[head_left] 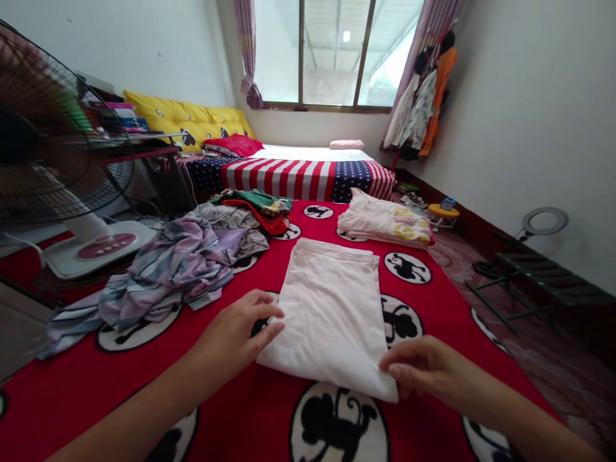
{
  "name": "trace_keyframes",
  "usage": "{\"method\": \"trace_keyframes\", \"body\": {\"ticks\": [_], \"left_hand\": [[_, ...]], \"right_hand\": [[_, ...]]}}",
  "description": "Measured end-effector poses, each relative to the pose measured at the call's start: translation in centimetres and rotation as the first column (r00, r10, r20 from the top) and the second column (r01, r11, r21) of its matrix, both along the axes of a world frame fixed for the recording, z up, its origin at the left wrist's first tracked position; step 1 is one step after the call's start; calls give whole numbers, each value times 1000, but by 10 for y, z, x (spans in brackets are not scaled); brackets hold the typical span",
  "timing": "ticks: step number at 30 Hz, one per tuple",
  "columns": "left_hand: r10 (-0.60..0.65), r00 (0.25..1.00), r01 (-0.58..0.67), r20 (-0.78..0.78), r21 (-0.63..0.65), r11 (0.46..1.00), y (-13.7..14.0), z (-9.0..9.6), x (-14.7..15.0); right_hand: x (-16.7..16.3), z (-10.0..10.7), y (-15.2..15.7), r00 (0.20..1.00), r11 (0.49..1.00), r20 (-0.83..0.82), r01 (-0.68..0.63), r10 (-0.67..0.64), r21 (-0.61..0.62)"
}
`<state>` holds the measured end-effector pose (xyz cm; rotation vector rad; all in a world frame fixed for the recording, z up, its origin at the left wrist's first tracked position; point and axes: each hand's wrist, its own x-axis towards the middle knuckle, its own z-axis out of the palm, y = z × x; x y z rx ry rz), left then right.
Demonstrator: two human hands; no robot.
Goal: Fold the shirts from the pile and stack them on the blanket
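Observation:
White folded trousers or a similar cloth garment (332, 308) lie flat on the red blanket (231, 398) with its black-and-white round prints; the exact kind cannot be made out. At the garment's left edge is my left hand (253, 324), fingers apart, the tips just touching or beside the cloth. My right hand (416, 366) pinches the near right corner of the white garment between thumb and fingers.
Crumpled striped clothes (173, 269) and a green and red garment (262, 208) lie at the left. A folded pale stack (385, 221) lies far right. A fan (91, 237) stands left; a green stool (543, 279) stands right. Behind is a bed (298, 176).

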<state>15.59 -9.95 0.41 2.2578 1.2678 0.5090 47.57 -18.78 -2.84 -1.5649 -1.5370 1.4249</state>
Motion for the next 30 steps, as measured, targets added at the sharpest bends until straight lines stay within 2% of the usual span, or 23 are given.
{"method": "trace_keyframes", "body": {"ticks": [1, 3, 6, 8, 12, 14, 17, 19, 22, 24, 25, 27, 28, 30], "left_hand": [[-8, 1000, 8, -1, 101, 995, 6, 4, 12], [-67, 998, 65, 4, 230, 971, 18, 7, 43], [-113, 994, 103, 7, 357, 928, 32, -9, 95], [-115, 993, 108, -8, 413, 904, 37, -29, 118], [-66, 998, 62, -2, 394, 917, 41, -62, 127], [-56, 998, 53, -1, 372, 927, 41, -68, 122], [-77, 997, 77, -11, 325, 943, 42, -67, 119], [-74, 997, 75, -15, 278, 958, 44, -65, 121], [-52, 998, 56, -24, 219, 974, 46, -64, 123], [-44, 999, 49, -32, 197, 979, 46, -65, 124], [-40, 999, 46, -34, 193, 980, 45, -65, 124], [-34, 999, 39, -29, 196, 980, 43, -64, 124], [-38, 999, 41, -19, 198, 979, 43, -62, 124], [-74, 997, 71, 12, 178, 981, 46, -57, 123]], "right_hand": [[5, 6, 12, 997, 999, 71, 2, -6, 49], [14, 14, 44, 968, 970, 199, 110, -154, 216], [22, 13, 100, 863, 836, 206, 345, -462, 426], [25, 6, 132, 815, 784, 195, 414, -546, 463], [32, -9, 168, 776, 785, 296, 375, -557, 494], [35, -13, 175, 740, 773, 355, 341, -572, 535], [38, -17, 180, 670, 737, 406, 326, -622, 592], [38, -20, 183, 589, 731, 480, 314, -650, 606], [35, -21, 186, 444, 779, 648, 246, -620, 577], [30, -15, 187, 403, 817, 714, 214, -573, 535], [25, -10, 185, 394, 825, 728, 201, -562, 528], [10, 0, 180, 392, 803, 713, 139, -581, 579], [-1, 4, 175, 423, 774, 681, 83, -597, 627], [-25, 8, 164, 578, 694, 585, -46, -568, 719]]}}
